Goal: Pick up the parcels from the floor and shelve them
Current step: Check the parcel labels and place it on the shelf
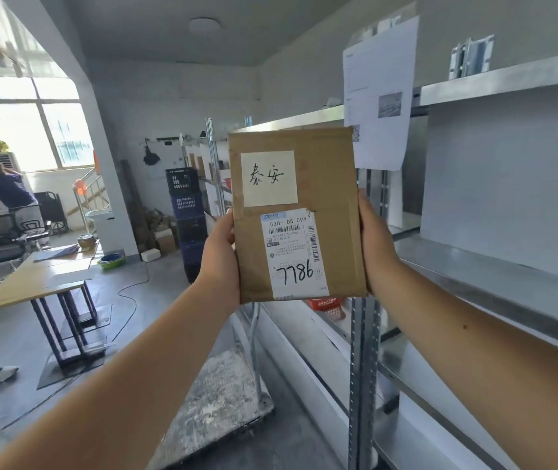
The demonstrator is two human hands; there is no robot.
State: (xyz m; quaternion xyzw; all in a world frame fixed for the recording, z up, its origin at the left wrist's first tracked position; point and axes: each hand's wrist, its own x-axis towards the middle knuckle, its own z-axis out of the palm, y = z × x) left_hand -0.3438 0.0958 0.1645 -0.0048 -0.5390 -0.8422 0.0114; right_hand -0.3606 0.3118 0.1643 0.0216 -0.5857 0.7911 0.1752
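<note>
Parcel (296, 215) label (292, 254) reads 7786, 530-D5 094.

Grey metal shelving (474, 262), red basket (326, 305) on lower tier, metal bracket (472, 56) atop.

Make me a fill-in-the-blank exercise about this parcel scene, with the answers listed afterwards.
The left hand and right hand hold the brown parcel up in the ____, not on a shelf.
The number handwritten on its shipping label is ____.
The metal shelves stand on the person's ____ side.
Missing words: air; 7786; right.
</note>
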